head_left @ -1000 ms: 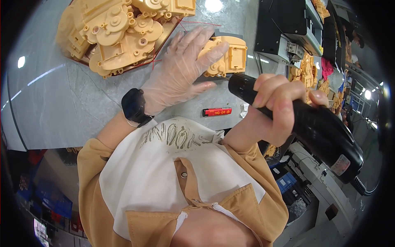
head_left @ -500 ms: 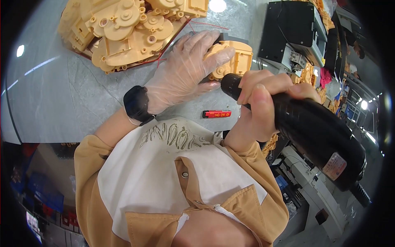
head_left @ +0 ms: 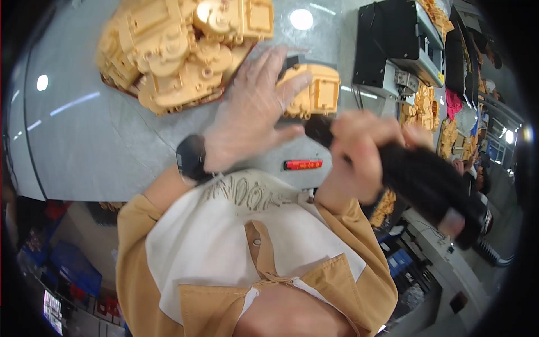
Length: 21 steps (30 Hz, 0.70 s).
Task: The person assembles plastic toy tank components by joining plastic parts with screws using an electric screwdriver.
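Observation:
My left hand [head_left: 250, 109], in a clear thin glove, is slightly smeared by motion. Its fingers are spread, with one lying across the left part of a yellow plastic housing [head_left: 324, 92]. That housing rests on the grey table against a dark block [head_left: 300, 59] on its far side. Wrapped round a black electric screwdriver [head_left: 432, 177], my right hand [head_left: 362, 151] is blurred too. The tool's narrow front end points left, just below the housing's near edge; its tip is hidden or too blurred to make out. A red lighter-like stick [head_left: 303, 164] lies nearer me.
Several yellow housings are heaped in a tray [head_left: 115, 85] at the far left of the table [head_left: 73, 146]. A black box-shaped machine [head_left: 387, 48] stands at the far right. More yellow parts [head_left: 424, 112] lie beyond it, beside pink cloth [head_left: 453, 104].
My left hand's fingers have spread, its thumb coming away from the housing's near side. The screwdriver's rear has swung a little toward me. The whole view has shifted slightly.

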{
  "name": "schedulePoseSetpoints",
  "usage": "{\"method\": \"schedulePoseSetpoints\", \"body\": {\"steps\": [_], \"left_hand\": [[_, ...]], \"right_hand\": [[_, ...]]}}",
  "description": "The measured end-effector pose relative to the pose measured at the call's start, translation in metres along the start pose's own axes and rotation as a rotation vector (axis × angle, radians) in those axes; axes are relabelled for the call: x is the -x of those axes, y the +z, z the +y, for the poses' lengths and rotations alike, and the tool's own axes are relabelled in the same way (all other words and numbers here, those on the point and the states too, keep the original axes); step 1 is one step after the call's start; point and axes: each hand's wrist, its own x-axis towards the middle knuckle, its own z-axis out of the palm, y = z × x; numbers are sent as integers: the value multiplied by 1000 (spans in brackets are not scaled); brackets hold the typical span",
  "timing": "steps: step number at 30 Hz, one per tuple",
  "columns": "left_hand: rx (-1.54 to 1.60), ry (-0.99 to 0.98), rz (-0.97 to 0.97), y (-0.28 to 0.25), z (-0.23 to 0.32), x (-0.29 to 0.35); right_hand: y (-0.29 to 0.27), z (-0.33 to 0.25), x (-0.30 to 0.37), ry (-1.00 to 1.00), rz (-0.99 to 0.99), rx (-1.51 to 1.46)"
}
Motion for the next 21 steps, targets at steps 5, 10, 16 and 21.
{"method": "schedulePoseSetpoints", "body": {"steps": [5, 10, 16, 21], "left_hand": [[-201, 80, -152, -5, 24, -23], [-327, 136, -462, -20, 27, -48], [298, -411, 595, -102, 32, 121], [-75, -1359, 935, -136, -18, 265]], "right_hand": [[-34, -27, 6, -197, 375, -203], [-52, -24, 23, -79, 443, -284], [-61, -9, 8, -60, 436, -310], [-57, 4, 8, 66, 456, -355]]}}
